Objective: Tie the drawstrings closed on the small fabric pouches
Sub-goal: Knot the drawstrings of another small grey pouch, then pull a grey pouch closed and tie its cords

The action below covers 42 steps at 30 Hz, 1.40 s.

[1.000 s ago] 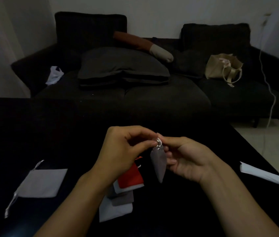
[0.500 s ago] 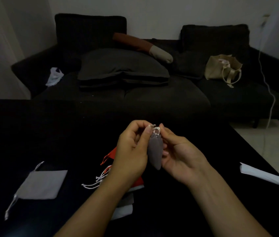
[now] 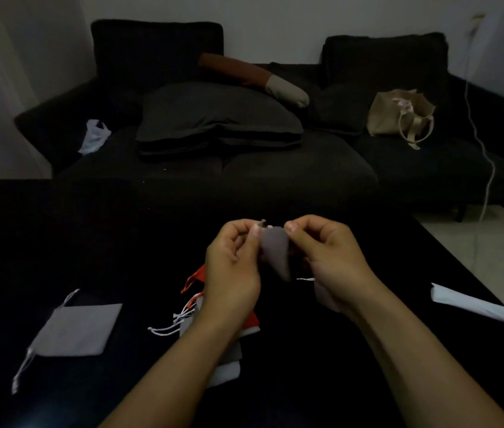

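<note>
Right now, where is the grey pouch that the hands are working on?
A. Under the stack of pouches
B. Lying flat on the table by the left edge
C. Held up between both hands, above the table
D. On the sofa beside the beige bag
C: the grey pouch hangs in the air, pinched at its top by the left hand and the right hand, above the dark table.

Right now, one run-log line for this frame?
step: tying drawstring | left hand: pinching cord | right hand: pinching cord | held: grey pouch, off table | waiting: pouch pile, flat grey pouch
</note>
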### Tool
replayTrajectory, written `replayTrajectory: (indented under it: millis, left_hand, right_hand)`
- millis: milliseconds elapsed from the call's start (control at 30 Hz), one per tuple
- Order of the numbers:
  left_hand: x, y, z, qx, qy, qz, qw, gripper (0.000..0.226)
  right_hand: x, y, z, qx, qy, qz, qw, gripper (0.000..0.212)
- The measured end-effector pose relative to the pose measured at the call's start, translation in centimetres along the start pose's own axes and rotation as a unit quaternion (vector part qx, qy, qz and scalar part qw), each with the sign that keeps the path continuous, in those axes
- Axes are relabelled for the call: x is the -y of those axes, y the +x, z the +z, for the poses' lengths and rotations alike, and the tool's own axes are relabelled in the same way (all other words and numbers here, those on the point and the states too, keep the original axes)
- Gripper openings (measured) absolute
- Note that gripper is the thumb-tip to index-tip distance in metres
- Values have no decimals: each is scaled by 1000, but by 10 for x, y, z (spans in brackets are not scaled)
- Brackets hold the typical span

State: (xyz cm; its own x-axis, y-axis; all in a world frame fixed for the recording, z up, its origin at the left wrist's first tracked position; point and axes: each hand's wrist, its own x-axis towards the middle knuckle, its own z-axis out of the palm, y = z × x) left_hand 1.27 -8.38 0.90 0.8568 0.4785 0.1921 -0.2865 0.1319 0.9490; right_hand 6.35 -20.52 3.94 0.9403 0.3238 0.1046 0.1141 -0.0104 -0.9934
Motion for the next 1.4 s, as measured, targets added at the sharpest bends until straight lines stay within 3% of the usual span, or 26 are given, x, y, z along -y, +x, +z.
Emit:
replayTrajectory:
  millis: [133,200,267,333,433,567,633,733,833,900,967,1100,1167,1233,1400]
  left_hand:
    - [8,-2,2,27,10,0,1000,10]
    - [12,0,2,45,1,-29,999,9]
    - [16,3,0,56,38,-71,995,10]
    - [23,8,-8,53,150,-90,983,13]
    - [29,10,-19,84,282,-87,952,14]
    - [28,9,-19,120,316,-89,937,13]
    - [25,9,-18,141,335,-82,928,14]
    - [14,13,-29,140,384,-53,911,12]
    - [-2,16,-61,100,454,-16,885,13]
    - [-13,17,-93,63,540,-3,840,19]
    - [-23,15,-132,8,633,-31,773,38]
    - [-41,4,-210,-61,707,-260,654,94]
    - [-43,-5,-239,-87,695,-349,622,110]
    - [-41,-12,-258,-77,664,-376,642,109]
    - [-40,-14,-271,-68,627,-338,699,80]
  right_hand:
    - [-7,0,-19,178,50,126,975,33]
    - [-13,2,-30,217,53,123,967,27]
    - [-23,8,-40,154,5,114,981,21]
    - [-37,17,-53,48,-121,116,985,16]
    - [-60,27,-64,-41,-313,130,940,26]
    - [-67,33,-61,-99,-398,137,902,32]
    - [-62,34,-55,-122,-444,94,883,33]
    - [-48,24,-27,-160,-449,-68,877,29]
    - [-35,6,29,-17,-350,-144,925,18]
    - [-37,-6,63,113,-310,-107,938,17]
    - [-45,-15,91,193,-311,-86,927,28]
    - [-58,-25,130,279,-360,-109,884,53]
    - [-65,-30,144,306,-385,-128,861,58]
    - [-70,-34,153,319,-401,-134,848,58]
    - [-74,-35,156,318,-400,-144,847,54]
